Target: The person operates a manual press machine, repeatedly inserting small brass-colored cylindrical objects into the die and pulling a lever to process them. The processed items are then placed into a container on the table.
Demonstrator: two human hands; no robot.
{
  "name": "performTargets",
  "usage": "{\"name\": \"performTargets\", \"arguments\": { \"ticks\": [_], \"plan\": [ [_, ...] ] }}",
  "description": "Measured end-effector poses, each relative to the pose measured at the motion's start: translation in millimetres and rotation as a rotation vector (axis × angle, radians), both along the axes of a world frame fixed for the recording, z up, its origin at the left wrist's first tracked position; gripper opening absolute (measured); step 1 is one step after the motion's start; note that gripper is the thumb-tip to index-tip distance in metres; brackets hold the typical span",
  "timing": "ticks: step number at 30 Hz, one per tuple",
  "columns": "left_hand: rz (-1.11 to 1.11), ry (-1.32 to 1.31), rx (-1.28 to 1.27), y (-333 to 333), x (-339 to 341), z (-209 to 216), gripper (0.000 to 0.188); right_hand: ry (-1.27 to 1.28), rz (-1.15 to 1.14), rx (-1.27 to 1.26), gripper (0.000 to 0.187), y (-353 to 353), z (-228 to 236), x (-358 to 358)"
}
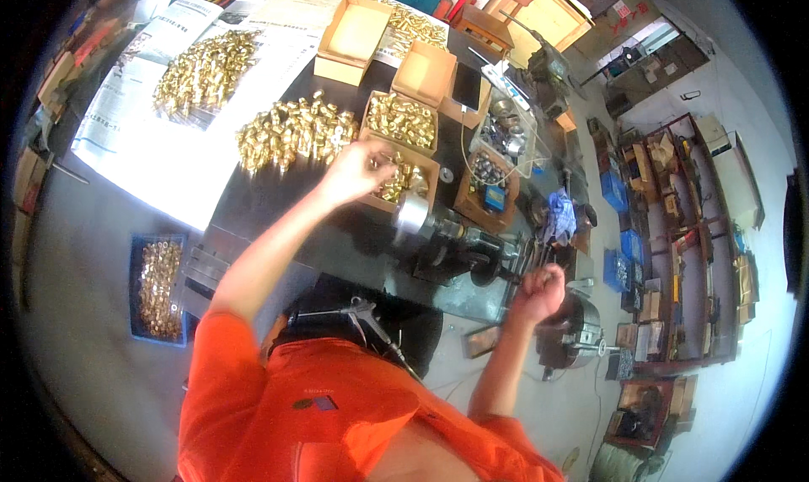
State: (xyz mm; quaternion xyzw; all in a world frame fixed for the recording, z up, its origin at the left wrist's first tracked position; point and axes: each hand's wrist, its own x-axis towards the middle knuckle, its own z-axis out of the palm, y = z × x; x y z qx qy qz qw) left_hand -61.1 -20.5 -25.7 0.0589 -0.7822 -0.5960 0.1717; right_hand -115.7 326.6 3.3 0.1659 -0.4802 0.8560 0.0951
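Brass fittings [403, 181] fill a cardboard box [425, 168] at the bench's middle, where the left hand [358, 170] curls into them, fingers closed; what it holds is hidden. The right hand [539, 290] is fisted on a dark lever [524, 265] beside the small machine [442, 233]. Loose fittings [291, 132] lie heaped on newspaper [168, 136] beyond.

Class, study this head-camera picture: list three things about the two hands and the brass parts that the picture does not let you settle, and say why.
1. Head view: whether the left hand holds a part; its curled fingers hide the grip over the box.
2. Head view: what the right hand grips; the fist covers it.
3. Head view: the exact shape of the brass parts; too small and blurred.
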Motion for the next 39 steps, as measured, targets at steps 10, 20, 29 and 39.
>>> {"name": "performTargets", "arguments": {
  "ticks": [10, 20, 29, 39],
  "plan": [
    [0.57, -0.32, -0.812, -78.5, 64.8, -32.4, 0.029, -0.49, -0.18, 0.12, 0.015, -9.8, -86.8, -24.9],
    [0.614, -0.345, -0.937, -79.2, 77.2, -57.2, 0.02, -0.457, -0.106, 0.116, 0.016, -11.9, -87.3, -22.9],
    [0.537, -0.494, -0.929, -79.0, 101.7, -35.6, 0.02, -0.537, -0.014, 0.047, 0.014, 10.6, -106.3, -24.5],
    [0.442, -0.378, -0.948, -79.4, 123.5, -43.4, 0.017, -0.553, -0.096, 0.099, 0.016, 7.4, -101.4, -18.3]
  ]
}}
